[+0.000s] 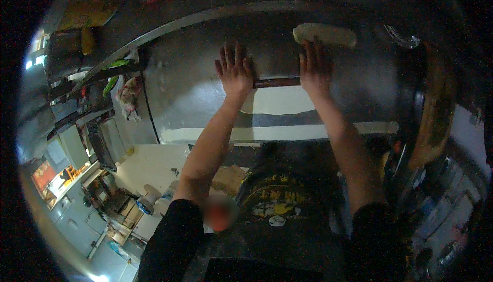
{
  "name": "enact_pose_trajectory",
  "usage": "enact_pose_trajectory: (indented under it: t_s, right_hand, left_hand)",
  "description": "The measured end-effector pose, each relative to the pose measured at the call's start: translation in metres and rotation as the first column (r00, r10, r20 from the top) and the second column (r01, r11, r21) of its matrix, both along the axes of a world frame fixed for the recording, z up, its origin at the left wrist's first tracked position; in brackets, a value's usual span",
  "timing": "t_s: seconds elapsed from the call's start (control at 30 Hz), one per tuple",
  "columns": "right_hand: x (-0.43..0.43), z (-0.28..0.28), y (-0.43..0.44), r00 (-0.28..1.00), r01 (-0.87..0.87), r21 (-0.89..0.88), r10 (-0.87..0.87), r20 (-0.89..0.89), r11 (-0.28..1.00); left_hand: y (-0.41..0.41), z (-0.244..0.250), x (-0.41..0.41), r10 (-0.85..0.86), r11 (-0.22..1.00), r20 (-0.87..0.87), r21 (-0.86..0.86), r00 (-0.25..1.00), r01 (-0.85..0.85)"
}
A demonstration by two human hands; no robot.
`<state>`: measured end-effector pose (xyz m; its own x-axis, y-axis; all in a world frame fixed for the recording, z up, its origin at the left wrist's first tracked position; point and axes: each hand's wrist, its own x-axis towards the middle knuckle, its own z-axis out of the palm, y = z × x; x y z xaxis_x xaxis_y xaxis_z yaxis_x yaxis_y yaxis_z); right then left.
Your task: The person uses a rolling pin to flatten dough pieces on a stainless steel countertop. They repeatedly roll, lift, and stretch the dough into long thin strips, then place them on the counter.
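Note:
My left hand (235, 72) lies palm down over a dark metal worktop (185, 70), its fingers stretched and apart. My right hand (316, 72) is held the same way, fingertips at the near edge of a pale dough log (327, 35). Between my wrists runs a dark reddish-brown bar (277, 83), perhaps a rolling pin; its ends are hidden by my hands. Just on the near side of it is a flat white sheet of dough (281, 101). A long pale strip (281, 132), seemingly dough, stretches along the worktop's front edge, partly behind my forearms.
Long green peppers (111, 85) and a crumpled plastic bag (129, 97) are on the left. A raised metal rim (215, 12) curves behind the worktop. On the right stands a long brown, wood-like piece (433, 112), with a shiny clear item (402, 37) beyond it.

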<state>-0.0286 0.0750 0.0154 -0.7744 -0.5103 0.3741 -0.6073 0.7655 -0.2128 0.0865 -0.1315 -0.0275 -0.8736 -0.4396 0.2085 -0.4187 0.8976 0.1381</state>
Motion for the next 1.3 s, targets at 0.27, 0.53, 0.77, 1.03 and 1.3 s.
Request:
enact_pose_trajectory:
  t_s: [0.27, 0.53, 0.77, 1.03, 1.3]
  right_hand:
    - [-0.044, -0.036, 0.014, 0.995, -0.063, 0.094, 0.069, -0.065, 0.994]
    - [0.012, 0.014, 0.065, 0.816, -0.410, 0.137, 0.295, 0.497, 0.902]
    - [0.095, 0.018, 0.100, 0.864, 0.045, -0.037, -0.021, 0.503, 0.998]
    - [0.202, 0.001, 0.022, 0.818, 0.497, 0.046, -0.485, 0.310, 0.867]
    - [0.218, -0.015, -0.048, 0.710, 0.615, 0.237, -0.659, 0.248, 0.752]
  left_hand:
    - [-0.053, -0.013, -0.020, -0.299, 0.954, -0.040, 0.023, 0.954, 0.300]
    - [-0.070, 0.072, 0.000, -0.818, 0.564, 0.158, 0.407, 0.553, 0.718]
    - [-0.036, 0.087, -0.080, -0.824, 0.496, 0.200, 0.707, 0.530, 0.505]
    - [-0.004, 0.126, -0.095, -0.920, 0.096, 0.391, 0.137, 0.035, 0.986]
    - [-0.006, 0.022, -0.067, -0.961, 0.191, -0.204, -0.003, 0.186, 0.982]
